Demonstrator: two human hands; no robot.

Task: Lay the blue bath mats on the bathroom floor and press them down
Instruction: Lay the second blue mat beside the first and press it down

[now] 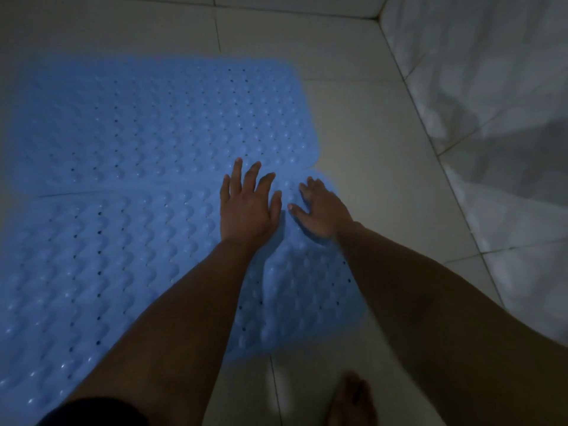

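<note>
Now pressing: left hand [247,207] and right hand [319,210] lie close together, fingers spread flat on the near mat [123,265], just short of its seam with the far mat [153,118] — next, likely press along that seam.

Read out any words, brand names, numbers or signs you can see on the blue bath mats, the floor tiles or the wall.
There is no readable text.
Far blue mat: only bumps and small holes, no print.
Near blue mat: the same, no label showing.
Floor tiles and wall: plain, no markings.
Left hand and right hand cover a small patch of the near mat.
</note>
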